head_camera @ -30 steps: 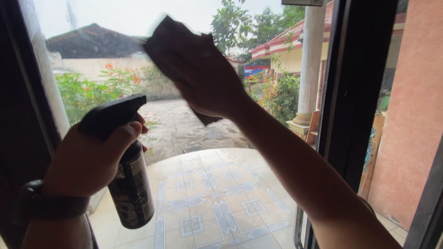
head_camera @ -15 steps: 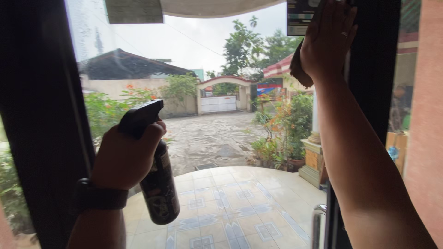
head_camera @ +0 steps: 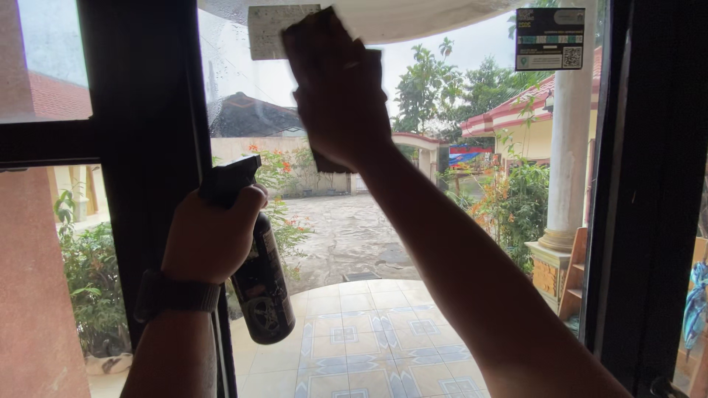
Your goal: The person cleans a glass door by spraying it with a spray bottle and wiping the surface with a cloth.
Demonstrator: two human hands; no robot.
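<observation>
My right hand (head_camera: 338, 88) presses a dark cloth (head_camera: 324, 158) flat against the glass pane (head_camera: 442, 133), high up and left of its middle. The cloth shows only at the edges of my palm. My left hand (head_camera: 210, 236), with a dark wristband, grips a black spray bottle (head_camera: 258, 284) by its trigger head, held upright in front of the dark window frame post (head_camera: 147, 110). Drops and streaks of wet show on the glass near the top left.
A pale sticker (head_camera: 269, 29) sits on the glass beside my right hand and a dark sticker (head_camera: 549, 37) at the top right. A thick dark frame (head_camera: 649, 184) borders the pane on the right. Outside are a tiled porch (head_camera: 369, 332), plants and a white column (head_camera: 571, 147).
My right hand has swept the cloth from the top right corner of the pane leftward to the upper left. The view has shifted left; the spray bottle has stayed in my left hand.
</observation>
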